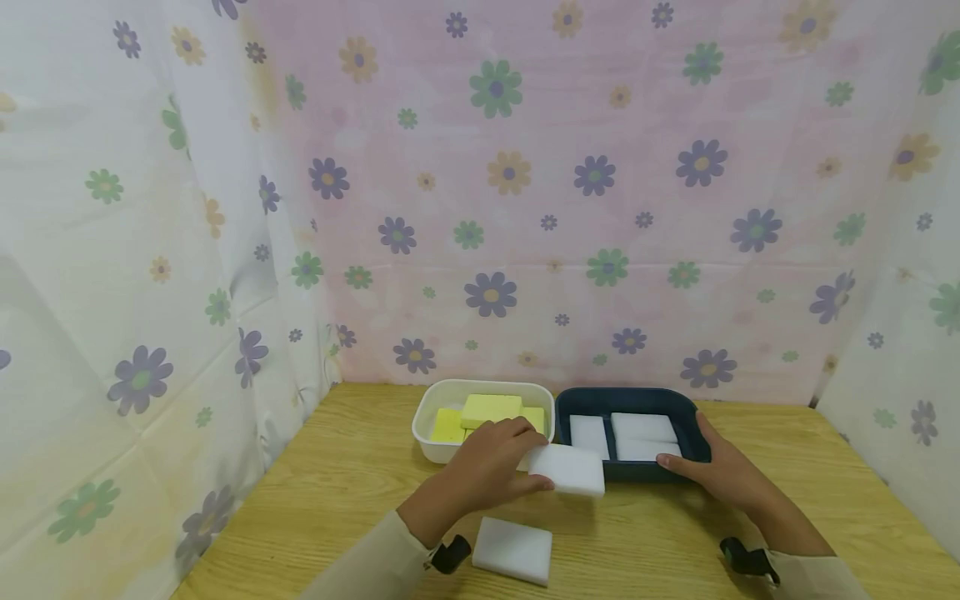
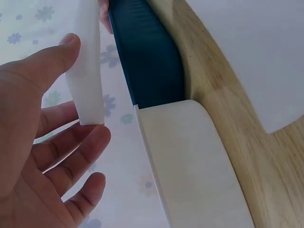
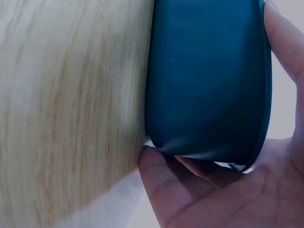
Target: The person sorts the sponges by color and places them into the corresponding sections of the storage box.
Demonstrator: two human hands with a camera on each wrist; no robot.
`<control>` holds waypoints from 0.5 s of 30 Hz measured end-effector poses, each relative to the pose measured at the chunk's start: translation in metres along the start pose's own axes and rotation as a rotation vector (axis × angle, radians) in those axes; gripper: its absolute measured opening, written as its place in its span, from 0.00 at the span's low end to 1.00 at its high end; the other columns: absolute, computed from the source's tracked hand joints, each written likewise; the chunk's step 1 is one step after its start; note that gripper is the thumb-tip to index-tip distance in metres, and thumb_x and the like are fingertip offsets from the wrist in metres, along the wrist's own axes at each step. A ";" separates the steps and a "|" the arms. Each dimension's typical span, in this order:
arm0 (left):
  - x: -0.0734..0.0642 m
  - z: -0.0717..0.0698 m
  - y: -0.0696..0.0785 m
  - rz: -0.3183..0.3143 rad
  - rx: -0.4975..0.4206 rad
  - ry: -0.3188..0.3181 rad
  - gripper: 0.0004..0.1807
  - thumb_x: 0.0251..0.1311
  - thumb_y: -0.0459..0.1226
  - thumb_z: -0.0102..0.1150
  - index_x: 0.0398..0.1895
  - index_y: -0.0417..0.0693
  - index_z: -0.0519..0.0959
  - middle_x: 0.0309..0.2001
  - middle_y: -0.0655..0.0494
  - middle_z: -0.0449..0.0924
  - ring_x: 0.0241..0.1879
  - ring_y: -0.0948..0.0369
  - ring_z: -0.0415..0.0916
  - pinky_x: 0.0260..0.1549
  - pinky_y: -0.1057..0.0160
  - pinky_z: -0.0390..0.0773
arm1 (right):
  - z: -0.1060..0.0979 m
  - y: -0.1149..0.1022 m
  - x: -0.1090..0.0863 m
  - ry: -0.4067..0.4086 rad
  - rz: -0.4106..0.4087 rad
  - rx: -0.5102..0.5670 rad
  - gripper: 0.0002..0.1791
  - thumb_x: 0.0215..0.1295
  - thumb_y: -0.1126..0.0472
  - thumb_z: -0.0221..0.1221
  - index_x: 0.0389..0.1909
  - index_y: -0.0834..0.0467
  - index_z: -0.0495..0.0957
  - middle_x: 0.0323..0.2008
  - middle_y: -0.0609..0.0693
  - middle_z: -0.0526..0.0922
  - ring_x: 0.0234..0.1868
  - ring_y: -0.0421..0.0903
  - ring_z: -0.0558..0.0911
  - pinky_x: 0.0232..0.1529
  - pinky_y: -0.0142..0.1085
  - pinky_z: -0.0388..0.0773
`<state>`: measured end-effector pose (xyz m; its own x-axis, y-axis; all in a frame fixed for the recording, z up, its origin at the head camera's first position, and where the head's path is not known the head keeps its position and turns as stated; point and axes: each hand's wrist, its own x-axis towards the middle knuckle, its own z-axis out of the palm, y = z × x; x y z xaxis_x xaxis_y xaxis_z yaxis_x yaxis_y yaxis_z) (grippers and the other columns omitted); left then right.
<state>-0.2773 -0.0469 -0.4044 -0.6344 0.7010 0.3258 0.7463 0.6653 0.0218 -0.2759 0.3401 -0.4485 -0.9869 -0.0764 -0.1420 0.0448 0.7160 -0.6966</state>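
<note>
My left hand pinches a white sponge block between thumb and fingers, held up in front of the gap between two containers. In the left wrist view the same block shows edge-on, thumb on one face. My right hand grips the right end of a dark blue divided container, thumb over the front rim and fingers around the end wall. White sponge blocks lie in both of its compartments. Another white block lies flat on the table before my left wrist.
A white container holding several yellow sponge blocks stands left of the blue one, close beside it. Both are on the wooden table, near its back edge. Flower-patterned cloth hangs behind and at both sides.
</note>
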 end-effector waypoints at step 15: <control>0.028 0.011 0.006 -0.090 -0.102 0.066 0.35 0.63 0.62 0.66 0.65 0.51 0.79 0.57 0.57 0.74 0.43 0.66 0.75 0.41 0.70 0.78 | 0.000 0.001 0.001 0.004 -0.011 -0.006 0.70 0.67 0.33 0.62 0.80 0.60 0.18 0.79 0.77 0.31 0.76 0.81 0.42 0.68 0.76 0.52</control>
<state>-0.2924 -0.0201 -0.4051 -0.6876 0.6190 0.3794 0.7056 0.6928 0.1485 -0.2765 0.3404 -0.4493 -0.9879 -0.0813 -0.1320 0.0335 0.7191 -0.6941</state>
